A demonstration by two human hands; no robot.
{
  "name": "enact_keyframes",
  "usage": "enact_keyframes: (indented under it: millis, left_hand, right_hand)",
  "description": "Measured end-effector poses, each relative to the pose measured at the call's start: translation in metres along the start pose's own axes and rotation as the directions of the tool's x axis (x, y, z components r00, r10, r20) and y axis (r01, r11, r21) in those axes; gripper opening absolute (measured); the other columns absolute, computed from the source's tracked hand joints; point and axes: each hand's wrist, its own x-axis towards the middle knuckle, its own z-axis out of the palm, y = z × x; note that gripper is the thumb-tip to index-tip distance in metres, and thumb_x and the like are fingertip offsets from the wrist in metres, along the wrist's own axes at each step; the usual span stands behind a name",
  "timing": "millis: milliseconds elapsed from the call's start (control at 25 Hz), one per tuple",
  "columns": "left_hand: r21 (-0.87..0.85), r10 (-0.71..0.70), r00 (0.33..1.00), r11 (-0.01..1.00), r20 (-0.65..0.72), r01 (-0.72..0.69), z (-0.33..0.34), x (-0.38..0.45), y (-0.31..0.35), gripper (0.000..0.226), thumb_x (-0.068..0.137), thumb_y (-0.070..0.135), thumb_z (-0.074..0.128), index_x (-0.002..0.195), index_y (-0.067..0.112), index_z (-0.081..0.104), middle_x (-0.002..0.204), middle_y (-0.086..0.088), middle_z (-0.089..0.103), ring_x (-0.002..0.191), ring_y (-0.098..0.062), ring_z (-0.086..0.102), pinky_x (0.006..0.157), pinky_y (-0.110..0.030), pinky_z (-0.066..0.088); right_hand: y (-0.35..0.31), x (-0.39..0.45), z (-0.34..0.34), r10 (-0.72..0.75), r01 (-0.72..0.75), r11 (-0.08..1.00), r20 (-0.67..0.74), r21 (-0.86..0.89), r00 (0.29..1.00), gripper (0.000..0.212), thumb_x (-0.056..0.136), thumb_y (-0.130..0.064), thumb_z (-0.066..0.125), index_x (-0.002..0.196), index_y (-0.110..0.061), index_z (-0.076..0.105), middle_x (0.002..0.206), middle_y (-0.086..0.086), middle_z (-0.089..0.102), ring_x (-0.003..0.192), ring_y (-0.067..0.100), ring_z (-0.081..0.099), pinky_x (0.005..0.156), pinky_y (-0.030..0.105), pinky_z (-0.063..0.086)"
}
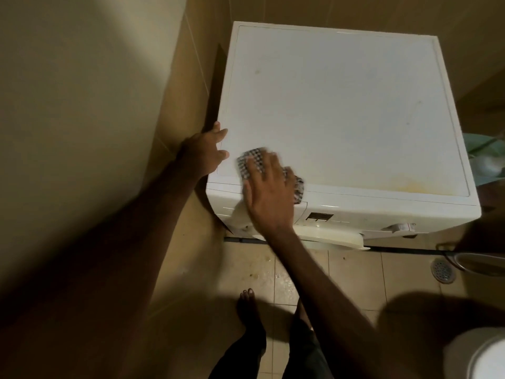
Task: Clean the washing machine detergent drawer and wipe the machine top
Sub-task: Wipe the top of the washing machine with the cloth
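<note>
Head view, looking down: white washing machine (341, 110) stands against tan tiled walls, its flat top filling the upper middle and right of the scene. Right hand (266, 191) lies flat on a checked black-and-white cloth (252, 162) at the near left corner of the machine top, fingers straight and spread, pressing the cloth down; the cloth's far edge is blurred, and one end of it hangs over the front lip just right of the hand. Left hand (203, 153) rests on the left edge of the top, near the front corner, fingers loosely bent over the rim with fingertips on the white surface; it holds nothing. The two hands are just beside each other, not touching. A yellowish stain (407, 184) marks the near right part of the top, and a small dark spot (257, 72) sits toward the far left. On the front face below the cloth, the detergent drawer (232, 207) is at the left end of the panel, mostly hidden by the right hand and wrist, so whether it is shut or ajar cannot be told. A small display (319, 216) is right of it, a dial (400, 227) farther right, and the door rim (333, 237) sticks out below. Floor tiles (352, 272) near the machine look wet and soiled; a round drain (443, 271) sits at right. A bare foot (250, 305) stands on the tiles near the machine. A green-and-white bag (485, 157) lies beside the machine's right side.
</note>
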Motion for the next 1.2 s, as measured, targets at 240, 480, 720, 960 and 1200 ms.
enact_keyframes:
  millis: [240,480,720,960,1200]
  left_hand:
    - [-0.148,0.038,0.997,0.988,-0.073,-0.049,-0.002,0.000,-0.011,0.050,0.109,0.012,0.046,0.158,0.019,0.040,0.166,0.004,0.033,0.126,-0.023,0.062,0.104,-0.026,0.050]
    - [-0.847,-0.240,0.968,0.500,0.066,0.182,0.004,-0.009,-0.010,0.046,0.108,0.031,0.048,0.154,0.023,0.048,0.150,0.000,0.058,0.127,-0.019,0.061,0.097,-0.035,0.051]
    - [-0.820,-0.484,0.848,0.561,-0.216,0.111,0.029,-0.037,0.007,0.034,0.100,0.014,0.059,0.132,0.007,0.069,0.122,-0.008,0.075,0.109,-0.021,0.073,0.094,-0.035,0.060]
    - [-0.545,-0.483,0.825,0.794,-0.294,0.270,0.017,-0.033,0.018,0.039,0.098,0.003,0.055,0.136,0.002,0.064,0.135,-0.018,0.068,0.123,-0.033,0.066,0.103,-0.039,0.055]
    - [-0.293,-0.375,0.829,0.918,-0.415,0.269,0.027,-0.038,0.032,0.024,0.110,0.023,0.047,0.114,0.007,0.064,0.109,-0.008,0.071,0.101,-0.025,0.068,0.071,-0.019,0.044]
  right_hand:
    - [0.047,-0.029,-0.008,0.135,-0.135,0.991,-0.028,-0.001,0.990,0.054,0.109,-0.046,0.034,0.158,-0.026,0.040,0.169,0.010,0.029,0.155,0.034,0.026,0.122,0.059,0.023]
    - [-0.043,0.034,0.009,-0.098,0.094,0.990,0.031,0.100,0.995,0.057,0.110,-0.046,0.027,0.163,-0.026,0.030,0.173,0.008,0.018,0.160,0.028,0.014,0.126,0.058,0.014]
    - [-0.043,0.032,0.016,-0.277,0.270,0.952,0.029,0.145,0.961,0.061,0.110,-0.047,0.026,0.164,-0.020,0.027,0.171,0.005,0.025,0.158,0.024,0.022,0.126,0.053,0.020]
    - [-0.049,0.038,0.012,-0.158,0.128,0.914,0.048,0.385,0.986,0.078,0.106,-0.055,0.042,0.163,-0.007,0.022,0.169,0.010,0.029,0.157,0.025,0.027,0.128,0.038,0.004]
    - [-0.047,0.037,0.008,-0.198,0.164,0.921,0.064,0.353,0.978,0.078,0.104,-0.052,0.033,0.165,-0.006,0.017,0.172,0.013,0.019,0.160,0.026,0.016,0.131,0.045,0.008]
